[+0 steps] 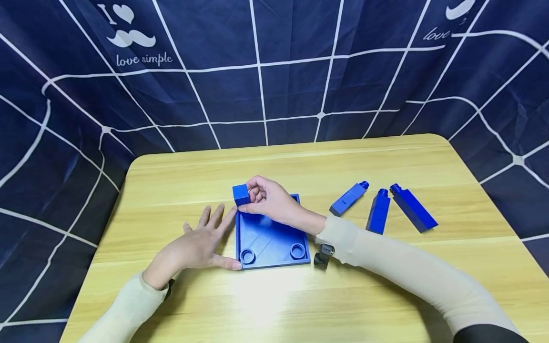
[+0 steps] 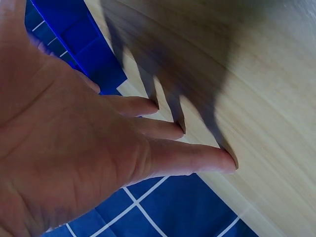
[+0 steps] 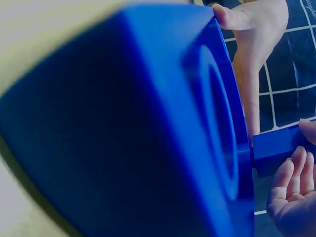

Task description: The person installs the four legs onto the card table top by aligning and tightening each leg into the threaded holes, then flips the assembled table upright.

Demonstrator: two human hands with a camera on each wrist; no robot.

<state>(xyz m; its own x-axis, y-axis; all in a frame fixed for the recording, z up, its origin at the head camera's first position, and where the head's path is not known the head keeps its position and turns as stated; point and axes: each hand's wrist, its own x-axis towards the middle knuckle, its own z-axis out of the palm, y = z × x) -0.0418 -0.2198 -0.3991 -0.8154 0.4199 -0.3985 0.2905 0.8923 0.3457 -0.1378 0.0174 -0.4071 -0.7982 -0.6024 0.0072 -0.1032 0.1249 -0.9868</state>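
Dark blue cloth (image 1: 291, 90) with white lines and words hangs past the bench's back and sides. The pale wood bench (image 1: 193, 176) has round back corners. A blue tray (image 1: 274, 233) sits near its middle. The left hand (image 1: 198, 245) spreads beside the tray, toward the bench's left edge, its grip loose. The right hand's (image 1: 276, 204) grip pinches a blue block (image 1: 241, 195) at the tray corner nearest the bench's back left corner. Three more blocks (image 1: 379, 213) lie toward the right edge.

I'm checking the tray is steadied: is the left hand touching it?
Touching: head and right wrist views show the left hand with thumb tip at a corner of the tray.
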